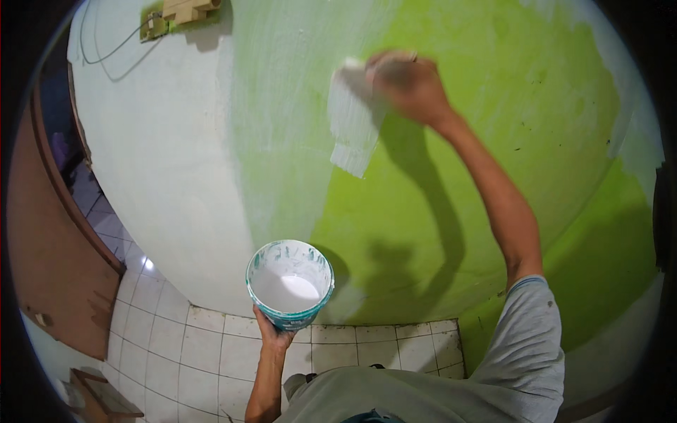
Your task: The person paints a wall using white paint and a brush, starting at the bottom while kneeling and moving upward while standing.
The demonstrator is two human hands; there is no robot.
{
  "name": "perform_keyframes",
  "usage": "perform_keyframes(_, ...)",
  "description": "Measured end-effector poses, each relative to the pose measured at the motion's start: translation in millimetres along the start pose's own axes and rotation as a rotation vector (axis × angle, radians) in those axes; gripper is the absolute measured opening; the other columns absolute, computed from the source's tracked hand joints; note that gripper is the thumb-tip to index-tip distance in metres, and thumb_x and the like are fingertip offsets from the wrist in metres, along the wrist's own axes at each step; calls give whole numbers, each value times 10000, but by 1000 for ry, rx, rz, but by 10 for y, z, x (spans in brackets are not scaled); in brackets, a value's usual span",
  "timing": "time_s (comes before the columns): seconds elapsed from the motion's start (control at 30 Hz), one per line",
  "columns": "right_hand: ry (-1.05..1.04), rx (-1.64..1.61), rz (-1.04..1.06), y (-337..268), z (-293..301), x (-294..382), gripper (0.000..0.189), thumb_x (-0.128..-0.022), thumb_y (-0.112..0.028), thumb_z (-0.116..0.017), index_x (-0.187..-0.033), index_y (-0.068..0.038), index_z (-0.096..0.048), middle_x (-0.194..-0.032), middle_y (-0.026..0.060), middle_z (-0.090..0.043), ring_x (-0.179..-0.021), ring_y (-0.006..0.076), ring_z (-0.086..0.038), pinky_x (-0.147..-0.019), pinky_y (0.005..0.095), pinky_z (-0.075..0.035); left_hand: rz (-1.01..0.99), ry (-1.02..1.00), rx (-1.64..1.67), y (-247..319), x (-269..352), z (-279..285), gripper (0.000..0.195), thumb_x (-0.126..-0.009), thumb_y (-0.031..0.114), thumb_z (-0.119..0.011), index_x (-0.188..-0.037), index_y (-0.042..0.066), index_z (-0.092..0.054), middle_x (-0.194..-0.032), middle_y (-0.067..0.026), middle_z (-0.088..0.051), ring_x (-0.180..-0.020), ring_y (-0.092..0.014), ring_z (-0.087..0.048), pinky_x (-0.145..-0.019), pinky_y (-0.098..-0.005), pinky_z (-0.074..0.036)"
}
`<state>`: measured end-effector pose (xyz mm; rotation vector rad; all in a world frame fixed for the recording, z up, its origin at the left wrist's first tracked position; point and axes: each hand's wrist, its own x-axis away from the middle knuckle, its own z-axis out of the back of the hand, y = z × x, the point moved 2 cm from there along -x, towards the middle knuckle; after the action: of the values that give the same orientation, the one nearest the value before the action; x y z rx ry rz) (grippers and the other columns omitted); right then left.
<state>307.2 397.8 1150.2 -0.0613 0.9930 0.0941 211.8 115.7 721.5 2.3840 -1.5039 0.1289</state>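
My left hand (274,332) supports a green plastic paint bucket (296,319) from below; white paint (291,291) lies inside, and streaks coat its inner wall. Up on the wall, my right hand (404,82) is closed around a paintbrush (355,71), both blurred. The brush's pale bristles touch the wall at the top of a fresh white patch (351,127). Bright green wall (508,116) shows to the right of that patch, a thinly coated pale green band (280,132) to its left, and a whiter area (158,158) farther left.
A yellowish electrical fitting (185,10) with a dangling cable is on the wall at upper left. A brown door (58,222) stands at the left beside a doorway. White floor tiles (201,359) run below, with a wooden object (106,394) at lower left. The wall meets another at the right.
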Motion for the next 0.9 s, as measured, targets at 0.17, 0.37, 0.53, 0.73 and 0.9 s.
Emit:
perform_keyframes(0.17,234,391,404,-356,527,-579,133,-811,-77,-620,-925,-15,-650,-880,111,-671,-694,210,-648,-616,311,-520,5,-10,-11,-10,5,-2,755,-829,659,-417,-1376,142,-367,-1400,-114,-382,-1251,-332,-418,-976,-540,-421)
perform_keyframes(0.37,-105,682,438,-208,-206,270,229,-753,-164,-605,-967,-89,-580,-782,74,-543,-737,233,-595,-555,355,-506,0,-44,9,23,49,-6,745,-830,655,-409,-1378,152,-369,-1405,-107,-377,-1254,-334,-412,-975,-547,-414)
perform_keyframes(0.53,-199,248,228,-355,62,151,129,-782,-46,-619,-898,-100,-634,-810,65,-621,-719,228,-619,-596,334,-513,8,-30,-15,54,103,33,777,-819,691,-382,-1379,153,-367,-1401,-119,-383,-1240,-344,-424,-948,-547,-432)
perform_keyframes(0.73,113,321,268,128,1131,-1112,78,-814,-81,-663,-855,-33,-618,-855,36,-673,-758,115,-628,-641,260,-516,20,-16,-13,-5,130,17,808,-806,706,-367,-1391,149,-350,-1410,-125,-365,-1254,-356,-400,-975,-560,-397)
perform_keyframes(0.9,314,688,445,-265,1602,-1678,141,-811,-82,-605,-918,-2,-649,-893,111,-671,-713,231,-650,-639,310,-519,13,-26,-3,23,114,113,836,-792,738,-360,-1390,154,-351,-1413,-134,-358,-1253,-358,-399,-970,-566,-399)
